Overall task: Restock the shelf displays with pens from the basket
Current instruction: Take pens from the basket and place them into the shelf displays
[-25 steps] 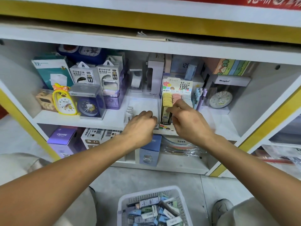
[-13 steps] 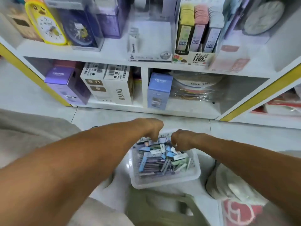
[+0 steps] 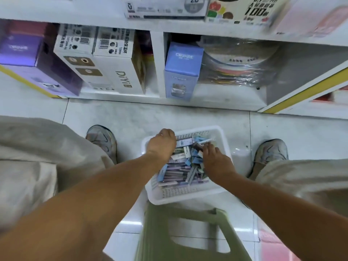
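Observation:
A white plastic basket (image 3: 188,194) sits on the floor between my feet, filled with several packaged pens (image 3: 180,170) in blue, purple and grey. My left hand (image 3: 162,144) hangs over the basket's far left corner, knuckles up; its fingers curl down among the pens and are hidden. My right hand (image 3: 214,159) reaches in from the right, and its fingertips pinch a dark pen pack (image 3: 198,146) near the top of the pile. At the top edge, the shelf's pen display box (image 3: 244,12) and a white 2B box (image 3: 165,8) are only partly visible.
A green plastic stool (image 3: 188,232) stands just in front of the basket. My shoes (image 3: 102,140) (image 3: 271,151) flank it on the tiled floor. The bottom shelf holds a purple box (image 3: 28,53), white DIY boxes (image 3: 105,59), a blue box (image 3: 181,70) and wrapped plates (image 3: 239,63).
My hands left the shelf display and dropped to the basket. My view tipped down with them, and both hands now reach in among the pens.

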